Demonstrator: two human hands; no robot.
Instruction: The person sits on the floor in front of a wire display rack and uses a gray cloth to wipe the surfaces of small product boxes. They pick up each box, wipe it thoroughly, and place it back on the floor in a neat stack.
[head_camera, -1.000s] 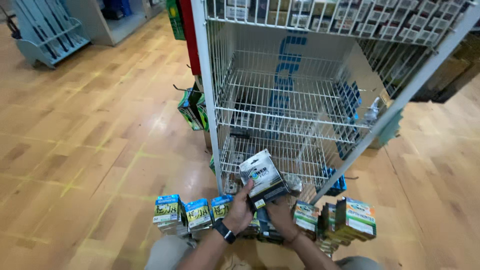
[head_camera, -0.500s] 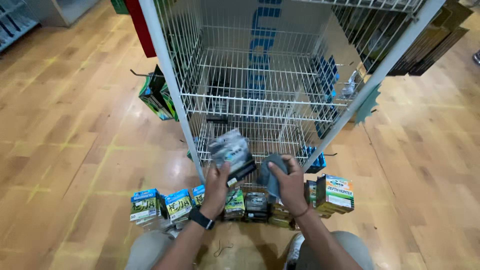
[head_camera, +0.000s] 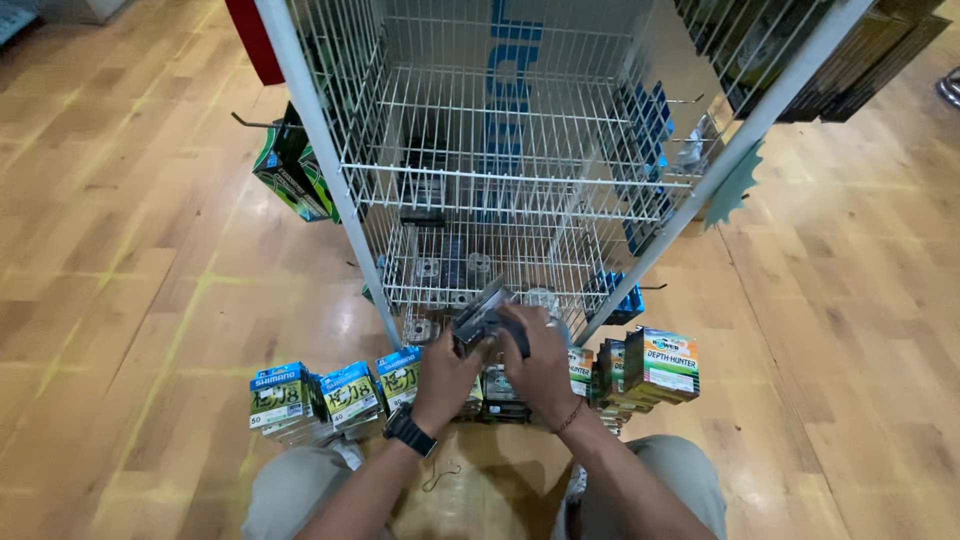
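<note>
the person is kneeling on the light wooden plank floor (head_camera: 120, 250) with both forearms reaching forward and up from the bottom of the view, hands meeting just in front of the lowest shelf of the white wire display rack (head_camera: 500, 190). the left hand (head_camera: 447, 368), wearing a black wristwatch (head_camera: 410, 431), is gripping the lower left end of a small flat grey packet with a shiny face (head_camera: 480, 318), thumb side turned toward the packet. the right hand (head_camera: 540, 362), with a thin reddish cord bracelet (head_camera: 570, 417) at the wrist, is curling over the packet's right side, its fingers folded around it from above, so both hands are grasping the same packet. the packet is being held tilted, its long axis running from lower left to upper right, the upper end pointing toward the rack's bottom shelf; how far it is from the wire is hard to tell. on the floor just below the hands, a row of small blue-and-yellow cardboard boxes (head_camera: 330, 397) is standing upright to the left, and a stack of green, orange and white boxes (head_camera: 655, 365) is sitting to the right, near the rack's slanted white post (head_camera: 740, 140).
</note>
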